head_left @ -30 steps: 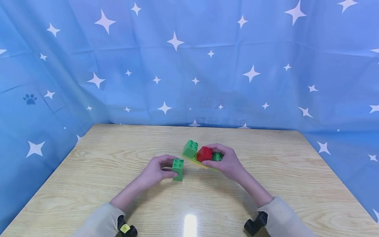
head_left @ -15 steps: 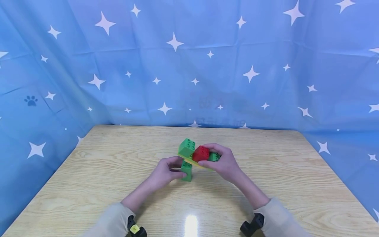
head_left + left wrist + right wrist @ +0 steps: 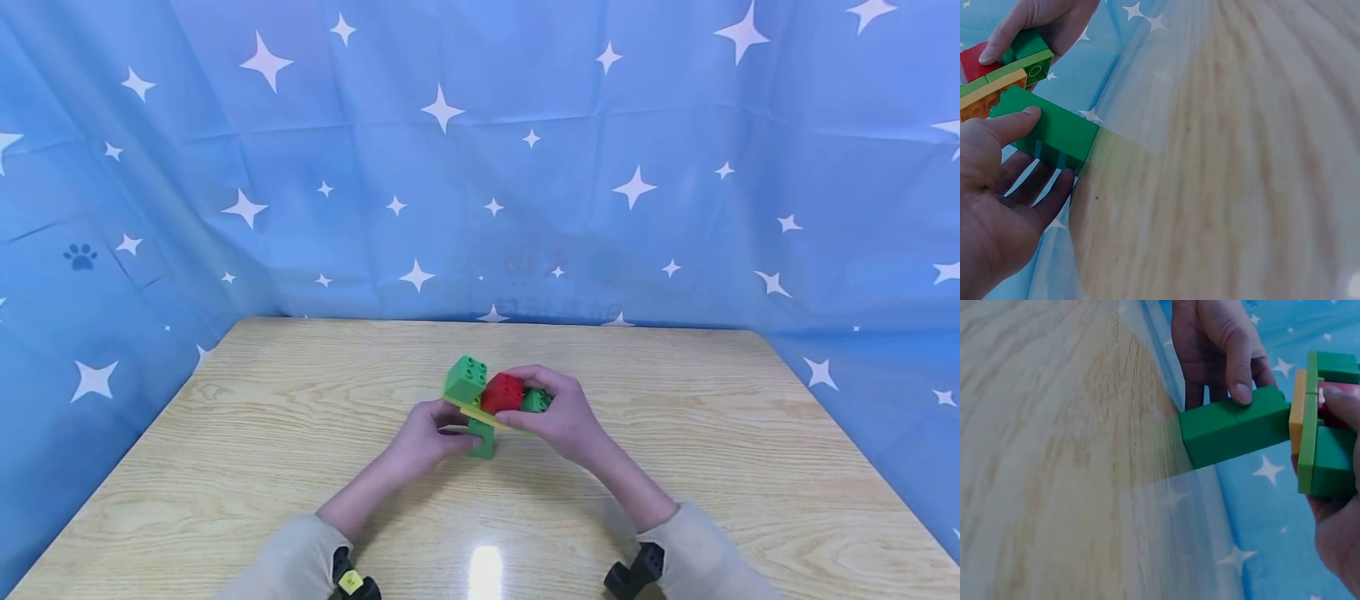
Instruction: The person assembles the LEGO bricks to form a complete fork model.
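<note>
My left hand pinches a stack of two green toy bricks standing on the table, thumb on the near side and fingers behind. Above it my right hand grips a tilted assembly by its red brick. Green bricks sit on either side of the red one, on lime green plates. Underneath is an orange plate. In the right wrist view the stack's studded end meets the orange plate; whether they are joined I cannot tell.
A light wooden table extends around both hands. Behind it hangs a blue curtain with white stars. Dark wrist cameras are strapped over pale sleeves. A bright reflection lies on the near tabletop.
My left hand has slid the green stack to the right. My right hand has brought the assembly left, over the stack, so its plate now covers the stack's studs in the head view.
</note>
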Available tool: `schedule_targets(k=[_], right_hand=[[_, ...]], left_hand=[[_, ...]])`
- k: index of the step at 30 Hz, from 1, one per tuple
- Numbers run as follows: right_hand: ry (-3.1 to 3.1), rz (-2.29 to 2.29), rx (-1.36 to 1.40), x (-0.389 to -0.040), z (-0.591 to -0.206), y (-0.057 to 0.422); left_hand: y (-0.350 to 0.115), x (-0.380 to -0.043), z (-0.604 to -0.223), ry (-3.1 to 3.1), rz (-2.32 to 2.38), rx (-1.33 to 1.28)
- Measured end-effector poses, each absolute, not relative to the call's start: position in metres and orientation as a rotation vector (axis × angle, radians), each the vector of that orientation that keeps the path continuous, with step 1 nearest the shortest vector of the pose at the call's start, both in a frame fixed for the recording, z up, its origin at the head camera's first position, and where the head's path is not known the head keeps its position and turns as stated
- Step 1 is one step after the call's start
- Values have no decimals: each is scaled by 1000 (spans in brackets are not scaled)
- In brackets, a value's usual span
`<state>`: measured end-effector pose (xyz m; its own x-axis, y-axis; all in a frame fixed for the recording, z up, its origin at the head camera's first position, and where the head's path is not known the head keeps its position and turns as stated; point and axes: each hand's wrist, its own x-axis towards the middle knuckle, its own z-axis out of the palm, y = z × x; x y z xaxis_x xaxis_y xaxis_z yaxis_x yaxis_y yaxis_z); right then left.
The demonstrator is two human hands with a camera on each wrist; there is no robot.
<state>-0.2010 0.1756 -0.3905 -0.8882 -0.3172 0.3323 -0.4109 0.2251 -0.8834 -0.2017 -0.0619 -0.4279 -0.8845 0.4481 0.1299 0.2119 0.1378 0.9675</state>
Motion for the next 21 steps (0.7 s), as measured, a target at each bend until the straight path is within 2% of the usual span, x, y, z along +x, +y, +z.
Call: schedule_targets(k=[13,21], right_hand=[[-2528,1690,718,-204,-379,173],[-2613,1628,670,-204,-372,173]], left_hand=[[-73,-203,-409,2198,1953,590],[-75,-204,-378,2320,1965,738]])
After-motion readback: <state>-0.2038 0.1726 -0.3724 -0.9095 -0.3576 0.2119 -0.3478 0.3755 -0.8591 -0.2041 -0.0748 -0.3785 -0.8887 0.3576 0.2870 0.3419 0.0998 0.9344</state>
